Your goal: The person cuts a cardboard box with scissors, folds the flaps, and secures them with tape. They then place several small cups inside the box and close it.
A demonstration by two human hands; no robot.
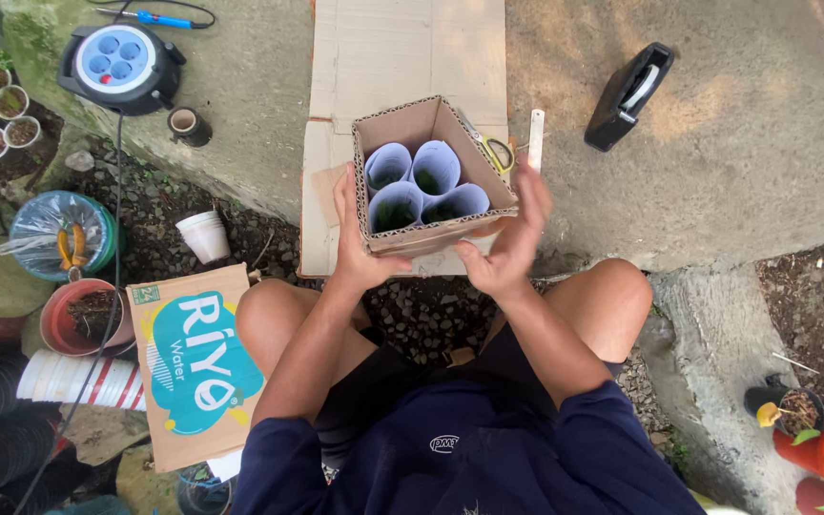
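Note:
A small open cardboard box point(410, 129) is held up between my knees, with several white paper-wrapped tubes point(436, 167) of green plants standing inside. My left hand point(357, 243) grips the box's left wall and near corner. My right hand point(512, 238) presses flat against its right side, fingers spread upward. Beneath and behind the box lies a flat sheet of cardboard point(402, 48) on the concrete slab.
Yellow-handled scissors point(500, 153) and a white ruler point(535, 127) lie right of the box. A black tape dispenser point(628, 95) sits farther right. A cable reel point(118, 65), a small tape roll point(184, 122), a white cup point(204, 235), pots and a printed carton point(193, 367) stand at the left.

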